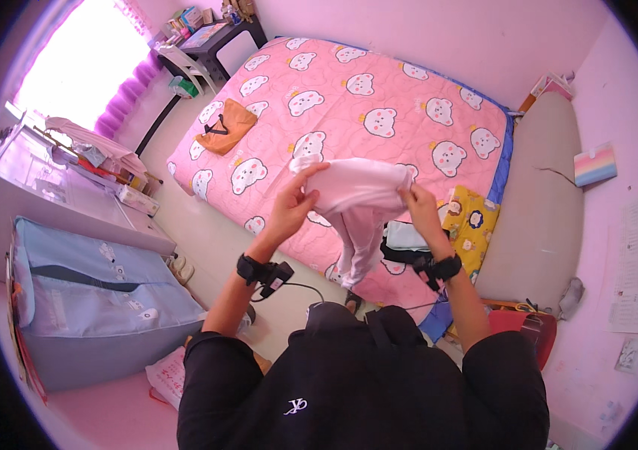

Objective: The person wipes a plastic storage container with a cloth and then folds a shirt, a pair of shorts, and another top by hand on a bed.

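Note:
A pale pink garment (358, 185), perhaps trousers, hangs between my hands above the bed (341, 95), which has a pink bear-print cover. My left hand (294, 199) grips its left end between thumb and fingers. At the other end, my right hand (421, 205) pinches the edge. Narrow, leg-like parts dangle toward me. Beyond the garment and to the right lie folded clothes, white (406, 236) and black (400, 256), partly behind my right wrist. Beside them is a yellow printed cloth (473, 219). An orange bag (227, 126) with black handles rests on the bed's left part.
A blue fabric storage box (110, 326) stands at lower left, near shoes (182, 269) on the floor. Right of the bed runs a beige padded surface (538, 208). A red case (544, 337) is at lower right. The desk (212, 48) and white chair (189, 64) stand at the back left.

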`<move>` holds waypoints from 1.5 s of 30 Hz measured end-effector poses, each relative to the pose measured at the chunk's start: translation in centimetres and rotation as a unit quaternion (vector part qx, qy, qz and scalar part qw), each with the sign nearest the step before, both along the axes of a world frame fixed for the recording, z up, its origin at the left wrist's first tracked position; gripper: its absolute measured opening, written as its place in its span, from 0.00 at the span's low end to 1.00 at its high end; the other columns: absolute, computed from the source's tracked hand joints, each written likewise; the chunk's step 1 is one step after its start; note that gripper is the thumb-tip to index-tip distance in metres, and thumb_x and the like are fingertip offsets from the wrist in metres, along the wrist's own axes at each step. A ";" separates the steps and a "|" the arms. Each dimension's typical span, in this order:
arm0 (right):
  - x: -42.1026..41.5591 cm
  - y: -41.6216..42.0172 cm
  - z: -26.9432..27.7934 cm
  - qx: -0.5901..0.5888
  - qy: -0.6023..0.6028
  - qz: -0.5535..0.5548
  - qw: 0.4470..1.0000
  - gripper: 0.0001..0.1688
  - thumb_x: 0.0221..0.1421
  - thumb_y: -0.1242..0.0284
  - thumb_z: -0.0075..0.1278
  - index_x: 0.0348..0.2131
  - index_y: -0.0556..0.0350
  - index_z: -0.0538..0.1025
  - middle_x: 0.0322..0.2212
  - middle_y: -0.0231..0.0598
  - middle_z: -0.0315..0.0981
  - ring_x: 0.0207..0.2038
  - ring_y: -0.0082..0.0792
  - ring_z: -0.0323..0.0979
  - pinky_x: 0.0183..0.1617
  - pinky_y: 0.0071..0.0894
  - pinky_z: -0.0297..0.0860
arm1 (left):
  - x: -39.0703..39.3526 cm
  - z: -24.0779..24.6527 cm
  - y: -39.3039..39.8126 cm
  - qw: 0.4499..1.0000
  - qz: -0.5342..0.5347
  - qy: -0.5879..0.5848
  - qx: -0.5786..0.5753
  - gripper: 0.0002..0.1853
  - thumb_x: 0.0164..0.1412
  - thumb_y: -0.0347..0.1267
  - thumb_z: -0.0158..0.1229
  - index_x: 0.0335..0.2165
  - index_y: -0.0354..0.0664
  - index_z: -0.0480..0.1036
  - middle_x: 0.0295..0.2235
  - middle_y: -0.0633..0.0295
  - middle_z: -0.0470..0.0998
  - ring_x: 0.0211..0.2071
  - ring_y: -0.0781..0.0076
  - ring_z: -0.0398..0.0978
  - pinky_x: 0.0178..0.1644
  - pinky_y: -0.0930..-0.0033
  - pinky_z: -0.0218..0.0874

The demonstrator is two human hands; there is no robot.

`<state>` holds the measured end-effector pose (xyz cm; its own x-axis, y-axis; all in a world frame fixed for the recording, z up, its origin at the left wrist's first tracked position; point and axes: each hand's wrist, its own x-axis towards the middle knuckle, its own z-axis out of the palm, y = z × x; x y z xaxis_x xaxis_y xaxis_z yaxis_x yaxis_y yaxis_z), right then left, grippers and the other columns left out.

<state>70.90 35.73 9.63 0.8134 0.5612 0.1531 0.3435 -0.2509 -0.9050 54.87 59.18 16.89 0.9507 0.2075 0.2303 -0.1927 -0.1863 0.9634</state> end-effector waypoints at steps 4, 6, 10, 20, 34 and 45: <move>2.3 0.8 7.0 0.040 -0.184 0.018 0.982 0.08 0.55 0.75 0.47 0.29 0.65 0.71 0.20 0.47 0.65 0.21 0.38 0.64 0.27 0.31 0.62 | -0.7 3.3 0.2 0.981 0.095 -0.015 0.168 0.23 0.56 0.15 0.47 0.51 0.37 0.68 0.50 0.61 0.70 0.39 0.84 0.69 0.40 0.82 0.62; 2.9 1.1 9.3 0.059 -0.192 0.017 0.979 0.06 0.54 0.76 0.47 0.30 0.64 0.71 0.21 0.47 0.66 0.22 0.39 0.65 0.28 0.31 0.62 | 0.0 3.8 0.7 0.963 0.138 -0.100 0.208 0.22 0.56 0.16 0.49 0.50 0.38 0.69 0.45 0.65 0.73 0.33 0.87 0.66 0.35 0.83 0.59; 4.0 2.3 12.8 0.125 -0.211 0.033 0.969 0.06 0.54 0.77 0.47 0.32 0.63 0.72 0.21 0.46 0.67 0.23 0.36 0.65 0.29 0.29 0.62 | -0.2 7.1 1.0 0.961 0.212 -0.075 0.161 0.27 0.54 0.19 0.55 0.54 0.44 0.66 0.41 0.67 0.75 0.27 0.90 0.67 0.33 0.84 0.60; 5.2 1.1 18.2 0.022 -0.233 0.131 0.963 0.13 0.53 0.70 0.52 0.27 0.65 0.69 0.15 0.43 0.57 0.18 0.27 0.52 0.23 0.27 0.56 | 1.8 8.3 3.8 0.956 0.236 -0.126 0.117 0.12 0.49 0.19 0.54 0.36 0.34 0.73 0.31 0.63 0.76 0.34 0.80 0.73 0.41 0.78 0.64; 4.8 2.9 17.6 -0.039 -0.142 0.201 0.968 0.11 0.54 0.71 0.48 0.32 0.63 0.73 0.21 0.38 0.69 0.26 0.23 0.67 0.32 0.25 0.64 | 7.1 8.8 -4.7 0.921 0.041 -0.128 0.366 0.15 0.52 0.33 0.54 0.38 0.38 0.70 0.23 0.53 0.75 0.25 0.56 0.74 0.28 0.62 0.62; 3.9 -3.3 3.1 0.006 0.125 0.297 0.947 0.14 0.53 0.71 0.53 0.40 0.58 0.73 0.33 0.34 0.73 0.37 0.20 0.68 0.40 0.23 0.66 | 4.4 10.5 -4.1 0.944 0.113 -0.024 0.308 0.06 0.55 0.28 0.55 0.28 0.34 0.70 0.17 0.58 0.65 0.20 0.78 0.61 0.25 0.72 0.55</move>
